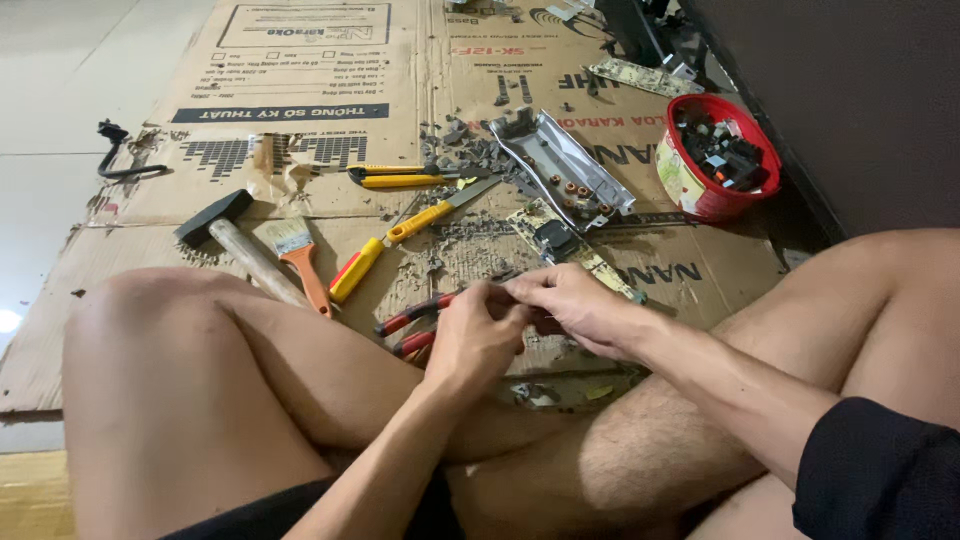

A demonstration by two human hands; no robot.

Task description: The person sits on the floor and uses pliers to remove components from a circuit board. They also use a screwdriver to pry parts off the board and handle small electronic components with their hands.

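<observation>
Black shorts, black sleeve [880, 470], bare legs.

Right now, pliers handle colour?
Red with black, on the pliers under the left hand; head view.

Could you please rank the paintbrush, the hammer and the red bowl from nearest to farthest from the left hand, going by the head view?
From the left hand:
1. Paintbrush, just to its left on the cardboard.
2. Hammer, further left, beyond the brush.
3. Red bowl, far off to the upper right, near the dark wall.
</observation>
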